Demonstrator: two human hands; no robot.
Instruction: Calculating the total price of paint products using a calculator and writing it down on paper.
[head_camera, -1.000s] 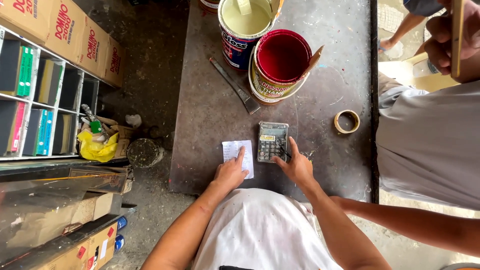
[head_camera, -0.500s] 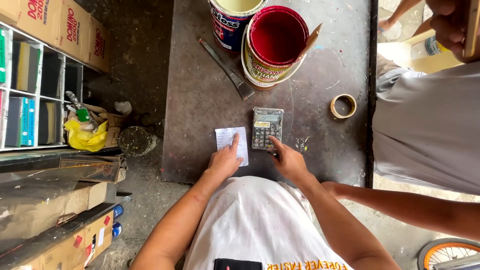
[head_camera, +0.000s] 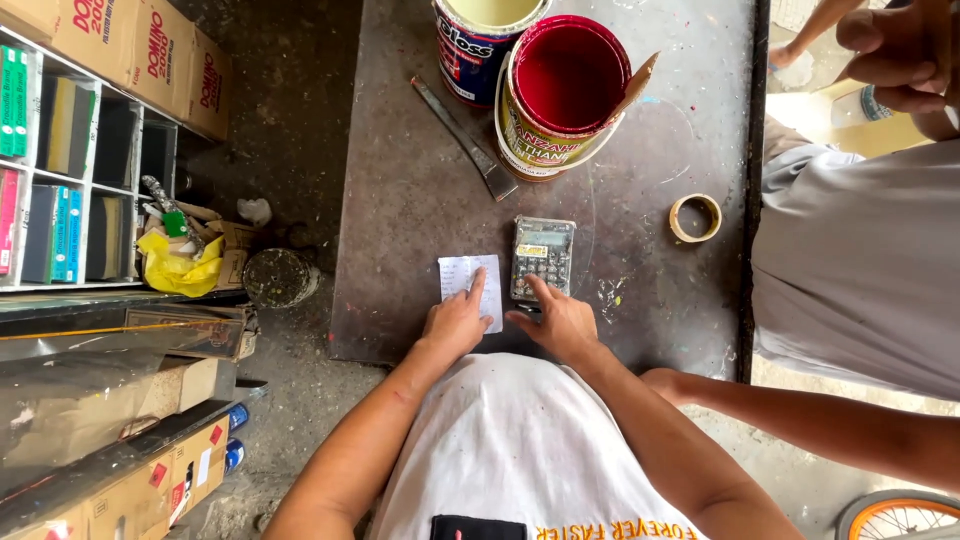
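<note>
The left hand (head_camera: 455, 322) is lying open-gripped on the tabletop (head_camera: 420, 210), its forefinger pinning a white paper slip (head_camera: 463, 275). Just beside it, the right hand (head_camera: 562, 322), grasping nothing, is pressing a finger on the grey calculator (head_camera: 543, 255), near a red paint can (head_camera: 560, 95).

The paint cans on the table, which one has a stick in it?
The red-paint can, nearer the hands; a wooden stick leans on its right rim. The cream-paint can behind it, at the frame's top edge, shows none.
</note>
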